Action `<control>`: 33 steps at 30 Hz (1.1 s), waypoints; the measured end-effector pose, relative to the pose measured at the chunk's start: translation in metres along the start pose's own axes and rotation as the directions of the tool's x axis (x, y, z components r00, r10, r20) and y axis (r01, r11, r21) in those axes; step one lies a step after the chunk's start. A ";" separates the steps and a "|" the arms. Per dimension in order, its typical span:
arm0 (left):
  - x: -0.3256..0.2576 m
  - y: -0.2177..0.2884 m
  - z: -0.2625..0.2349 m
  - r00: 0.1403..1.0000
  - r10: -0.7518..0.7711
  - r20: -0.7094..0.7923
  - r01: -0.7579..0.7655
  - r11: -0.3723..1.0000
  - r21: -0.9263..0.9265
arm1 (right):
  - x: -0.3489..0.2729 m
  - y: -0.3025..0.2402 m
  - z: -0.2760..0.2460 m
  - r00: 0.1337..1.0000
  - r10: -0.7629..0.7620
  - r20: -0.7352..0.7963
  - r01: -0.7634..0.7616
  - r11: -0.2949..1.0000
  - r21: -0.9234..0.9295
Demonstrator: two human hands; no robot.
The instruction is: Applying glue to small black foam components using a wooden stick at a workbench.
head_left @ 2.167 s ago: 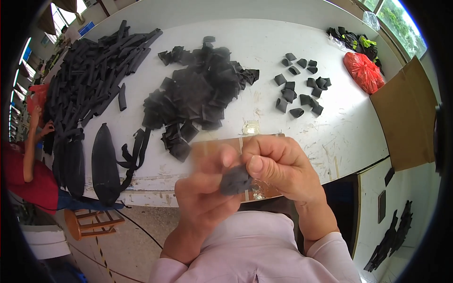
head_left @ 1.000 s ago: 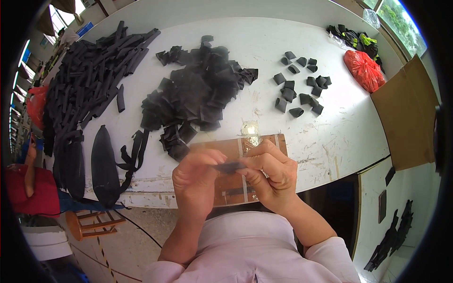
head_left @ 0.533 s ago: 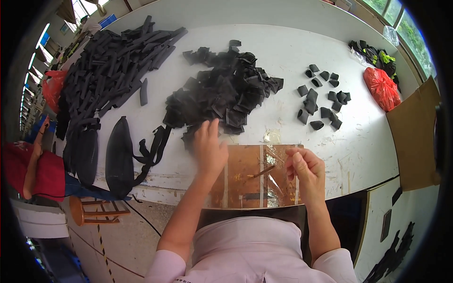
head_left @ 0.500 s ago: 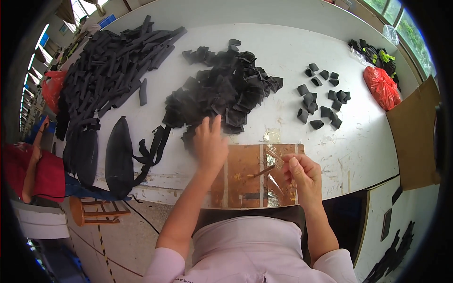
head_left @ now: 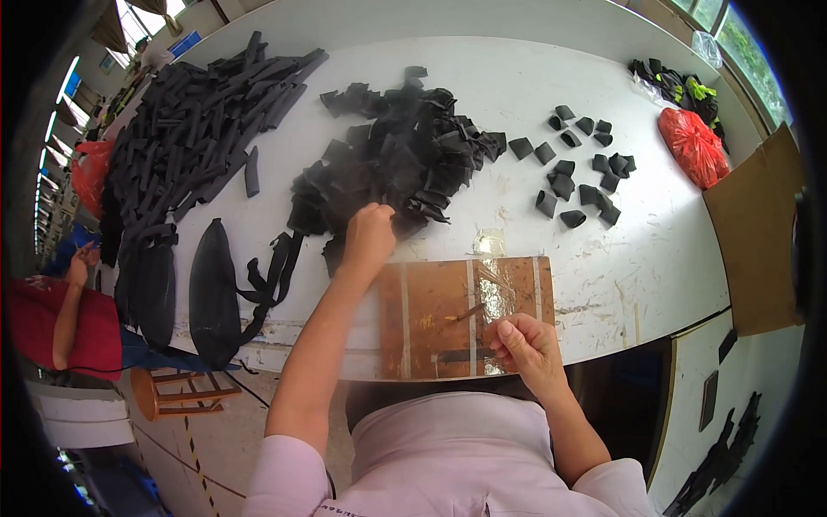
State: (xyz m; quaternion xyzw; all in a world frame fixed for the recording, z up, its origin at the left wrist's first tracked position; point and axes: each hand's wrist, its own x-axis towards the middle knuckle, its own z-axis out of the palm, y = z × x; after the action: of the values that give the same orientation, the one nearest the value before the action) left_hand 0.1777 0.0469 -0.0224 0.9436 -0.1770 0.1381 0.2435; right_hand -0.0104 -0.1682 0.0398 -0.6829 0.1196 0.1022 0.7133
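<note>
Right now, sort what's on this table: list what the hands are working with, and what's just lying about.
In hand: left hand on black pieces heap; right hand with thin stick on wooden board.

Lying about: strip stack, folded pieces, red bag, cardboard, stool.

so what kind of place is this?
Probably a small sewing or assembly workshop: a long white worktable holds a heap of black cut fabric pieces and stacked black foam strips, and the left hand reaches into the heap.
</note>
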 end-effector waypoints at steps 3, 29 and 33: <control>-0.028 0.022 -0.032 0.995 -0.022 0.098 0.037 0.988 -0.152 | 0.001 0.003 -0.002 1.000 0.022 0.004 -0.022 0.999 0.024; -0.118 0.090 -0.100 0.750 -0.344 0.565 0.657 0.281 -0.700 | 0.003 -0.004 0.059 0.956 -0.271 0.110 0.289 0.936 -0.202; -0.124 0.107 -0.096 0.756 -0.338 0.560 0.564 -0.096 -0.820 | 0.001 -0.005 0.047 0.968 0.067 0.240 -0.140 0.943 0.302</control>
State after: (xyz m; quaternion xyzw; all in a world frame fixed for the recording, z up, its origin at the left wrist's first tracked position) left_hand 0.0063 0.0413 0.0592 0.5406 0.0896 -0.1878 0.8151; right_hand -0.0069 -0.1218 0.0461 -0.5364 0.0883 0.1963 0.8161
